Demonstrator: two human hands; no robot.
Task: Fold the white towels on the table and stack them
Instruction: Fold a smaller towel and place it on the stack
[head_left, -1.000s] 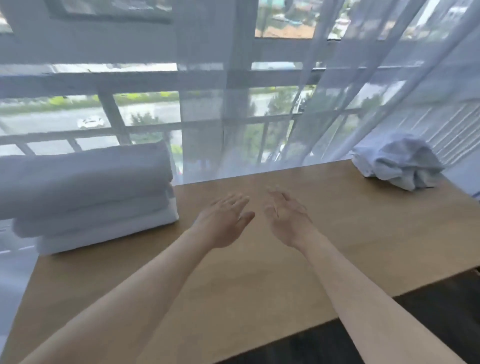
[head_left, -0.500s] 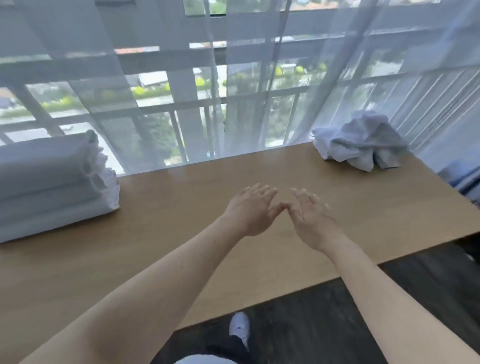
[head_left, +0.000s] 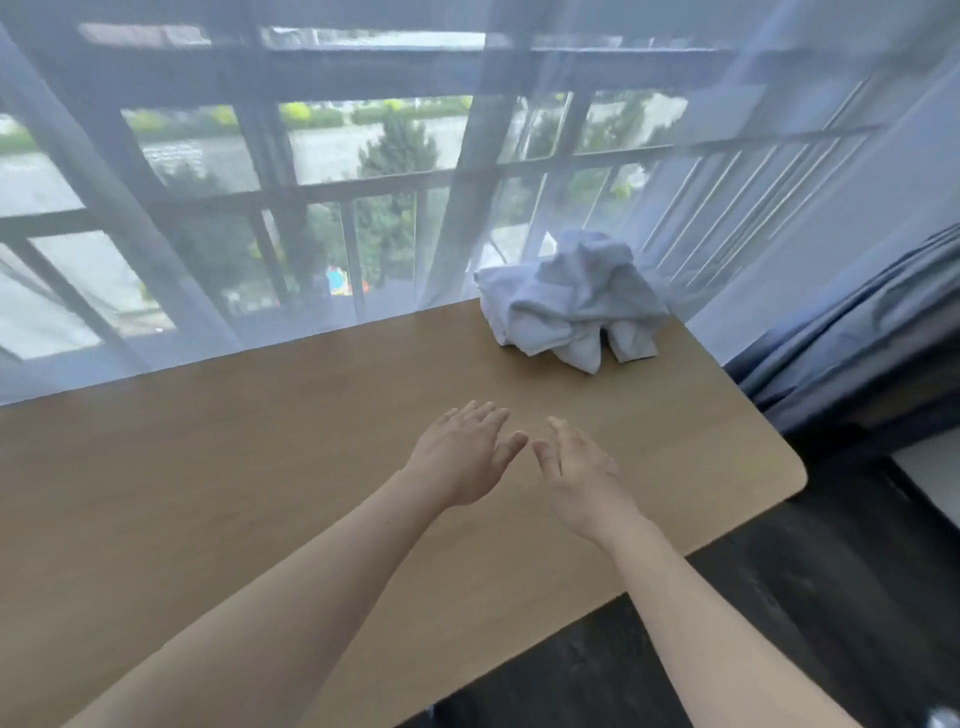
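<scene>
Head view: we see 1 crumpled white towel (head_left: 574, 306), soft terry heap w/ loose folds, at the far right corner of the smooth wood-grain tabletop (head_left: 208, 493), rounded corner. Our left hand (head_left: 462, 457) and right hand (head_left: 582, 475) hover side by side over the tabletop, fingers straight, spread, holding nothing, well short of the towel. Sheer curtain (head_left: 156, 260) behind.

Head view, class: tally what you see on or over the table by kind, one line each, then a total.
Crumpled white towel pile: 1 (how many towels are in it cannot be told)
Open hands over the table: 2, left hand and right hand
Total: 3
</scene>
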